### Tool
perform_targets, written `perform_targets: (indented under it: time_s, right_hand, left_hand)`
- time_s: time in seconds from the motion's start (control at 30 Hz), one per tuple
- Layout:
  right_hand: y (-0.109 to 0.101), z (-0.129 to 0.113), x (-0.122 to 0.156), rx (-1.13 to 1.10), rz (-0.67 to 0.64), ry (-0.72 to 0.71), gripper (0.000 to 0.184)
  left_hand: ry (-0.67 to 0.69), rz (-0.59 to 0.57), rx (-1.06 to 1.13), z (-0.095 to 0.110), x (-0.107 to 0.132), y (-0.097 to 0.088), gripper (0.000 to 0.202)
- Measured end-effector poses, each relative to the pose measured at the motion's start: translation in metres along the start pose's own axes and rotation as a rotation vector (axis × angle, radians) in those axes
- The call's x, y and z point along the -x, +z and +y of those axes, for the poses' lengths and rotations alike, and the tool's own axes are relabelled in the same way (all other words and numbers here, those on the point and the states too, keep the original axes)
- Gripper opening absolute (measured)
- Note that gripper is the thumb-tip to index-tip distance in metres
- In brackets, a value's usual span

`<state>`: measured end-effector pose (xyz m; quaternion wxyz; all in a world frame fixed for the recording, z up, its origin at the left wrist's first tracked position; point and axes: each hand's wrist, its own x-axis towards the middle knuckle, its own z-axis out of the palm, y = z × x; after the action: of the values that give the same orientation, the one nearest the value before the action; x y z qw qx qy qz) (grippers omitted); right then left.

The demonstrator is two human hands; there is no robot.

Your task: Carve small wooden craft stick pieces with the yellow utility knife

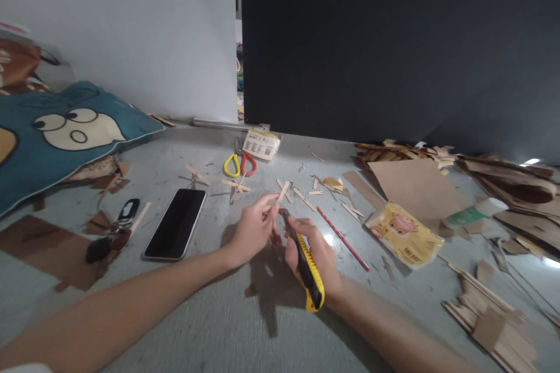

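Observation:
Between the fingertips of my left hand [254, 227] a small wooden craft stick [283, 191] is pinched, its end pointing up and away. My right hand [317, 253] grips a yellow and black utility knife [308, 268], with its front end close to the stick and to my left fingers. Whether the blade touches the stick I cannot tell. Just beyond the hands lie more stick pieces [303, 199]. A red patterned pencil [343, 239] rests right of the knife.
Left of my hands are a phone [175, 224] and keys [114, 233]. Scissors [240, 164] with yellow and red handles lie beyond, by a packet [261, 144]. A yellow packet [405, 234], cardboard [415, 186] and a glue stick [475, 213] sit right. A teal cushion [74, 128] is far left.

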<state>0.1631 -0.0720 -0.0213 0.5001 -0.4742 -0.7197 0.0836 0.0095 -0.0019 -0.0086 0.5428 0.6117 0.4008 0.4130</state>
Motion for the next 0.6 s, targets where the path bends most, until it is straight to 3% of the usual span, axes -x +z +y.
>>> perform_targets:
  time_s: [0.13, 0.27, 0.6]
  right_hand:
    - [0.003, 0.002, 0.0, -0.021, 0.089, 0.029, 0.031]
    - [0.005, 0.005, 0.002, -0.092, 0.128, -0.021, 0.04]
    - [0.007, 0.007, -0.002, -0.058, 0.169, -0.154, 0.041]
  left_hand:
    - [0.078, -0.069, 0.042, 0.0, 0.005, 0.002, 0.051]
    - [0.098, -0.065, 0.049, 0.003, 0.009, 0.003, 0.052]
    - [0.122, -0.04, 0.059, 0.009, 0.012, 0.004, 0.05]
